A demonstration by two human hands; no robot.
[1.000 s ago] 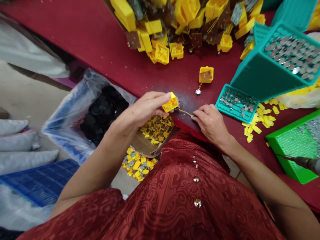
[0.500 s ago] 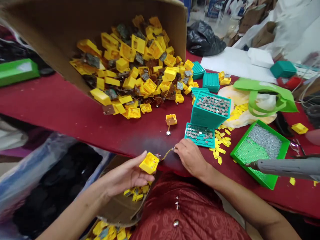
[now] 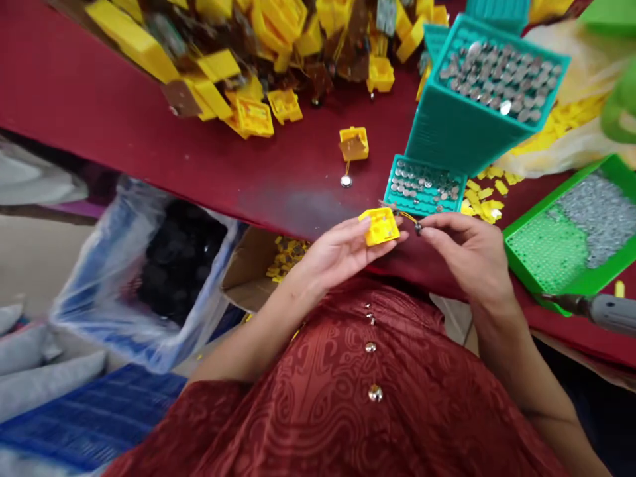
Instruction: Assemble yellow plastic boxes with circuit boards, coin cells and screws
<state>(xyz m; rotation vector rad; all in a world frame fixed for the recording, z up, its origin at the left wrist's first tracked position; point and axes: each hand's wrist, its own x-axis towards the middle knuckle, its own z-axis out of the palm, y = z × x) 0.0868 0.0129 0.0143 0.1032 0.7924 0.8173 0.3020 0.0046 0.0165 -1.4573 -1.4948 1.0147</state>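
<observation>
A small yellow plastic case (image 3: 381, 226) with its hollow side up is held in my left hand (image 3: 342, 250), thumb on its near left side and fingers beneath. Thin yellow wires (image 3: 408, 217) run from the case to a small round metal piece (image 3: 418, 228). My right hand (image 3: 467, 248) pinches that piece between thumb and fingertips. Just beyond both hands lies a teal tray (image 3: 424, 185) with rows of round silver discs. On the red cloth, a second yellow case (image 3: 354, 143) rests with its wired silver disc (image 3: 346, 180) beside it.
A tall stack of teal trays (image 3: 457, 129) topped with discs stands behind. Yellow cases (image 3: 256, 116) are heaped at the back left. To the right are a green tray (image 3: 551, 245) of small metal parts and a grey power tool (image 3: 611, 311). A lined blue bin (image 3: 149, 265) stands left.
The view has tilted down and come closer to the table. Both hands are now nearer each other, and the yellow case sits close to the teal tray. My right hand has turned, still pinching the wired piece.
</observation>
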